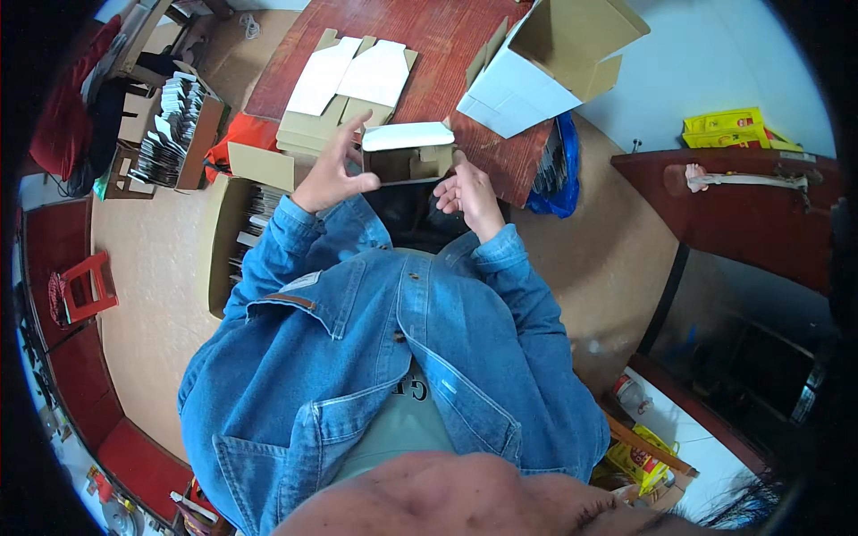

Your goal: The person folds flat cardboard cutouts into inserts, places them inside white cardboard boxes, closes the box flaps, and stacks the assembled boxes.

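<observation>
A small open carton (pixel 393 165) is held up in front of my body, its white flap raised on the far side and its brown cardboard inside showing. My right hand (pixel 471 195) grips its right edge, the thumb near the upper corner and the other fingers curled below. At the carton's left side, my left hand (pixel 335 171) is open, index finger and thumb spread wide; whether it touches the carton I cannot tell. Just beyond lie flattened carton blanks (pixel 357 76), white and brown, stacked on the red wooden table (pixel 447 54).
A large open white box (pixel 527 85) stands at the table's right. Below it hangs a blue bag (pixel 565 170) of flat pieces. Boxes packed with cartons (pixel 219 241) and more cartons (pixel 174 125) stand on the left floor, near a red stool (pixel 88 286).
</observation>
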### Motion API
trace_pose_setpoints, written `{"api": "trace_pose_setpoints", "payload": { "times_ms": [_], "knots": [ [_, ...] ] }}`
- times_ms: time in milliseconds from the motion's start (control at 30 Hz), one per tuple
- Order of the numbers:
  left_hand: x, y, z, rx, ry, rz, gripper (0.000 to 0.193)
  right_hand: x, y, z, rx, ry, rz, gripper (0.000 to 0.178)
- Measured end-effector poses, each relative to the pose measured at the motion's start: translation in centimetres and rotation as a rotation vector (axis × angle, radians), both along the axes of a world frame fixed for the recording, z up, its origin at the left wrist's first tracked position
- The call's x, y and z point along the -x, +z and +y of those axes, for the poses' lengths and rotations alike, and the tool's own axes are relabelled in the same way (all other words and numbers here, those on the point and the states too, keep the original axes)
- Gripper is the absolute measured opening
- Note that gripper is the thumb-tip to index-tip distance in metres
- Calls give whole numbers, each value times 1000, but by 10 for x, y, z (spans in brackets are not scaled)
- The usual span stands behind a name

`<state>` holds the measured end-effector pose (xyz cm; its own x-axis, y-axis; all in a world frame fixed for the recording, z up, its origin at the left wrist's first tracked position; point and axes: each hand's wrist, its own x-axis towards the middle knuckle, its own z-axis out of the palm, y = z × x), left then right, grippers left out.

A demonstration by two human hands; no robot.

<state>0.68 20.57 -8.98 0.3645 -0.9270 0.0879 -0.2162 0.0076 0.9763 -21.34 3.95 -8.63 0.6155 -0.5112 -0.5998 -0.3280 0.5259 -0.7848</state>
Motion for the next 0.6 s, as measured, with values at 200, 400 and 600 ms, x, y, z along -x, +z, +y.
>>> {"api": "trace_pose_setpoints", "payload": {
  "times_ms": [200,400,600],
  "knots": [
    [6,15,-2,-85,115,-183,80,2,5,7,238,66,-32,49],
    [7,21,-11,-49,260,-279,42,1,18,15,730,162,27,43],
    [2,20,-23,-178,429,19,20,1,-9,12,1048,181,55,34]
  ]
}}
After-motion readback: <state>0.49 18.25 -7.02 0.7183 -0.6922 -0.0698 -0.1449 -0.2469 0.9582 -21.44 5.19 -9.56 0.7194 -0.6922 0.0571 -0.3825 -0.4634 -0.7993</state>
